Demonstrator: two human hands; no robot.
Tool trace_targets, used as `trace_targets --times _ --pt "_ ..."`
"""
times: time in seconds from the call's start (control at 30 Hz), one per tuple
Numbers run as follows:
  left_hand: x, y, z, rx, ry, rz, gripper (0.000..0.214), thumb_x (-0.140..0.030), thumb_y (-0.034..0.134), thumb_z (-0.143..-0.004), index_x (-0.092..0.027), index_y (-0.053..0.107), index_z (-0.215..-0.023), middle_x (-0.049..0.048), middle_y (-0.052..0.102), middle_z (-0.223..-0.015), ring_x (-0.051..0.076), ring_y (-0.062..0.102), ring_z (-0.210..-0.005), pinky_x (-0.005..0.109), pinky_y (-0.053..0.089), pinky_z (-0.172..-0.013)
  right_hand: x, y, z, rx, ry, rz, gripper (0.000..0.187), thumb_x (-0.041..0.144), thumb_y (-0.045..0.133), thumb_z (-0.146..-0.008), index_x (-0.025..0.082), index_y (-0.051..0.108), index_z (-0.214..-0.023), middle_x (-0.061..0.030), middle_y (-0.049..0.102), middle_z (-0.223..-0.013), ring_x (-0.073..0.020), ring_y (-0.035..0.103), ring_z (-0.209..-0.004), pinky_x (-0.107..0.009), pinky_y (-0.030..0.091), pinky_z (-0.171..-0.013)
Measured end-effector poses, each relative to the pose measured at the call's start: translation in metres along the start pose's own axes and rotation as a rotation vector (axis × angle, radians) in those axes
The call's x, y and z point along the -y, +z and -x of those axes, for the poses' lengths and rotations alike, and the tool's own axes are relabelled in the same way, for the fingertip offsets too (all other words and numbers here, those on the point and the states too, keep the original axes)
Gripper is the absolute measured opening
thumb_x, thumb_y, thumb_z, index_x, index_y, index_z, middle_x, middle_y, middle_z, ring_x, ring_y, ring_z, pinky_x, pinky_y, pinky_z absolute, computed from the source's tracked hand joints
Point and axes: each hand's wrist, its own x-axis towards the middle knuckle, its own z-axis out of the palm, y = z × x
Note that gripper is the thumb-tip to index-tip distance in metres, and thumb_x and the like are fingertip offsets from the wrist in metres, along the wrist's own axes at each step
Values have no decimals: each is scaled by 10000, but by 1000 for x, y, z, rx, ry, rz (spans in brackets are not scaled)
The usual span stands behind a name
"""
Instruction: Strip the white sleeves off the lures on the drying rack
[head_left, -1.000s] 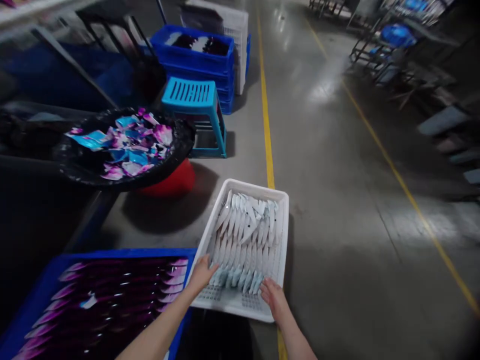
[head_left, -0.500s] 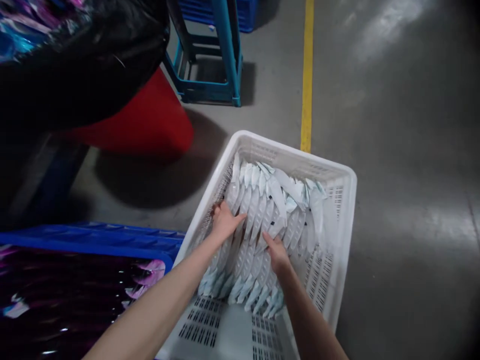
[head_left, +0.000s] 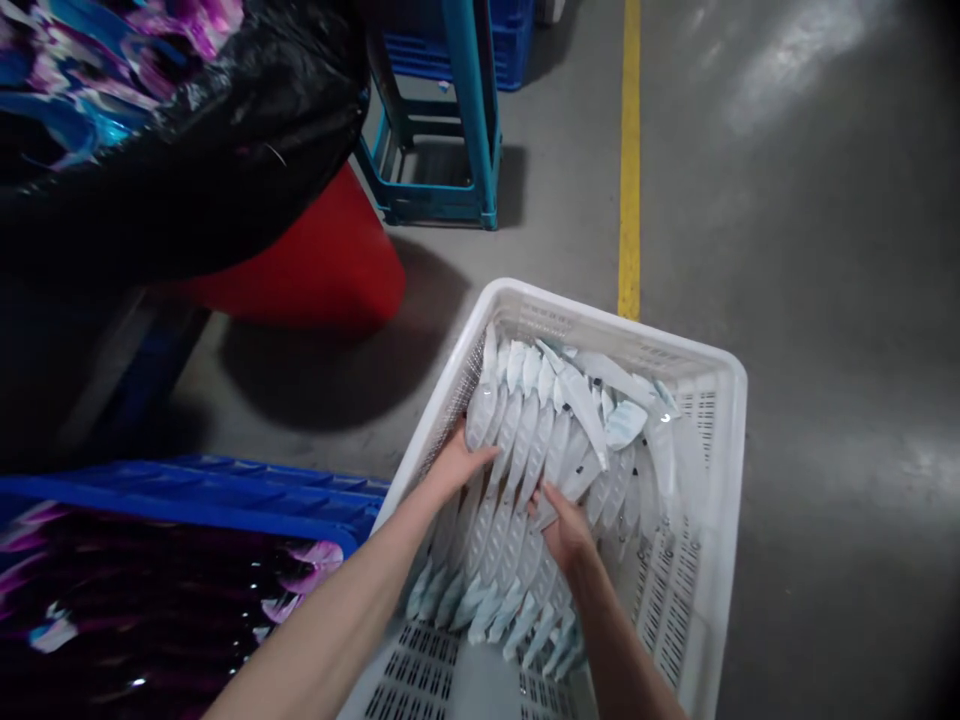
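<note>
Translucent white plastic packets with ribbed middles and pale blue crumpled ends stand in rows inside a white perforated basket. My left hand is at the left end of the upper row, its thumb laid across the packets and its other fingers mostly hidden between them and the basket wall. My right hand has its thumb and fingers closed around packets near the middle of the stack. A few loose packets lie crosswise on top at the far side.
Left of the basket stands a blue crate of dark, shiny purple packages. Beyond it are a red bin with a black plastic bag bulging over it and a teal stool. A yellow line runs along the grey floor.
The view has shifted, so everything sits slightly lower and further right. My right fingers have closed around the packets, and the packets by my hands have shifted a little.
</note>
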Motion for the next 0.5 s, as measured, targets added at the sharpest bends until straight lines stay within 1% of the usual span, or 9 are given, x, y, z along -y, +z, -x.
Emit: trace_targets --times 0.07,0.17,0.27,0.33,0.37,0.43,0.5 --pt "-4 -4 1 71 -54 130 621 -418 739 -687 -131 551 -1204 140 590 -1296 291 512 -1231 378 357 -1060 3 3 3 24 0 -3 420 403 795 -620 170 696 -955 -68 725 -883 -259 668 -914 -384 542 -811" --pt "-8 -5 2 185 -217 354 634 -492 709 -707 -141 532 -1204 123 656 -1180 280 606 -1086 391 452 -955 8 4 5 62 25 12 427 458 759 -654 169 694 -962 -80 720 -901 -271 658 -947 -384 531 -815" --pt "-7 2 0 254 -285 556 695 -450 757 -654 -156 499 -1228 105 673 -1130 261 639 -993 387 497 -878 7 5 0 54 26 18 430 439 764 -645 162 694 -966 -82 724 -904 -267 664 -915 -377 532 -797" --pt "-8 6 -2 261 -256 581 691 -371 799 -603 -158 526 -1202 88 683 -1090 256 636 -982 377 495 -877 3 9 -3 55 21 6 437 423 763 -649 152 694 -985 -91 726 -929 -256 671 -890 -373 534 -799" --pt "-11 7 -2 247 -233 574 679 -331 808 -585 -157 541 -1185 78 688 -1065 255 633 -982 372 491 -881 2 12 -3 50 19 -1 422 417 759 -657 147 697 -976 -89 728 -909 -247 676 -860 -368 537 -793" --pt "-22 8 1 207 -210 556 631 -286 794 -584 -158 564 -1157 62 696 -1010 258 633 -964 376 491 -871 1 19 2 11 7 -27 356 409 746 -670 150 707 -911 -65 726 -806 -225 680 -775 -351 547 -772" --pt "-40 8 8 180 -205 538 558 -259 749 -618 -162 580 -1141 62 698 -986 261 637 -934 385 494 -854 3 29 14 -32 -17 -58 308 411 730 -681 166 708 -867 -39 721 -756 -215 680 -753 -343 557 -772"
